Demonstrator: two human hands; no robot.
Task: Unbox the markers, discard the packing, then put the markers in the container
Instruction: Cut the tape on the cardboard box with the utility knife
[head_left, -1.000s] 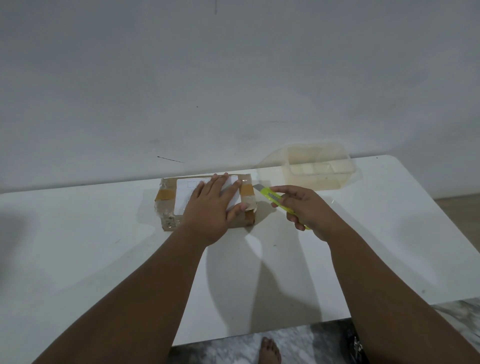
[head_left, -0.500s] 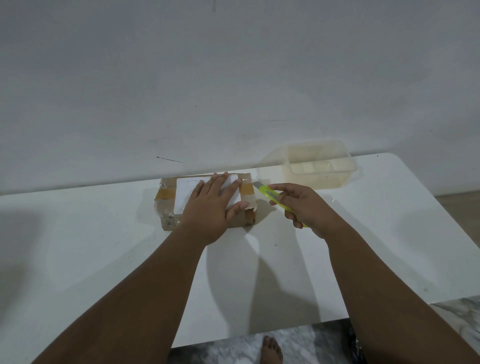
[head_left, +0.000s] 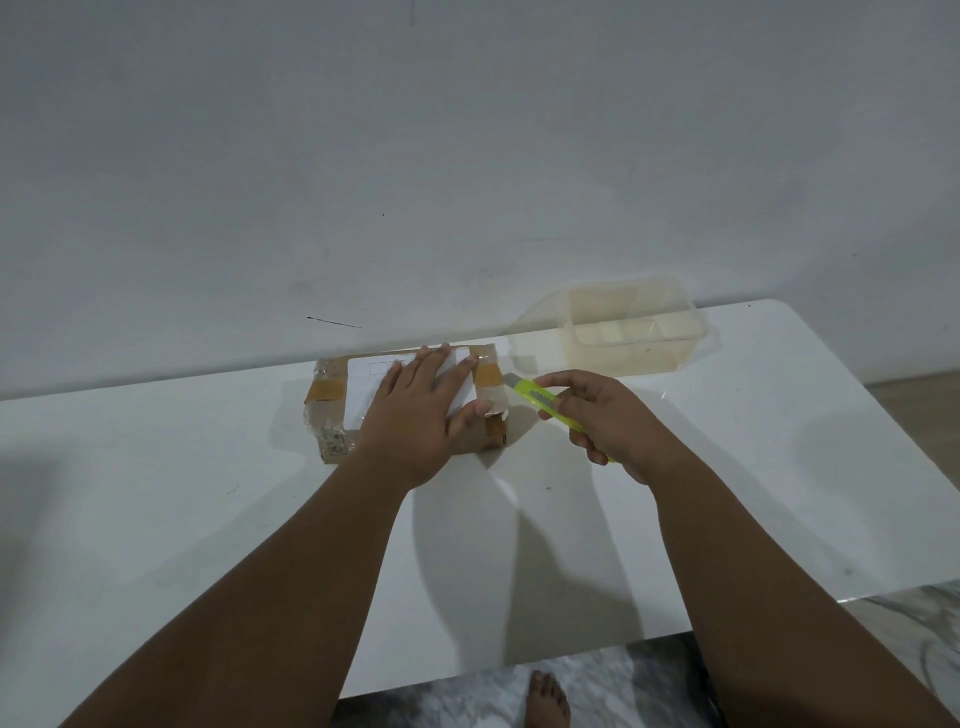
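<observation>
Both hands work: left hand (head_left: 415, 410) flat, fingers spread, pinning the box (head_left: 405, 402) near the table's (head_left: 156, 519) far edge; right hand (head_left: 602, 421), clamped on the cutter (head_left: 540, 402), has edged its blade closer; cutting seems imminent.

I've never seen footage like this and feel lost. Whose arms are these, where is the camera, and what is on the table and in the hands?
There is no machine here: the camera sits on a person's head, looking down at their own arms. The left hand presses flat on a taped cardboard box lying on the white table. The right hand grips a yellow-green utility knife, its tip pointing at the box's right end. Behind it, near the wall, stands an open clear plastic container. No markers are visible yet.
</observation>
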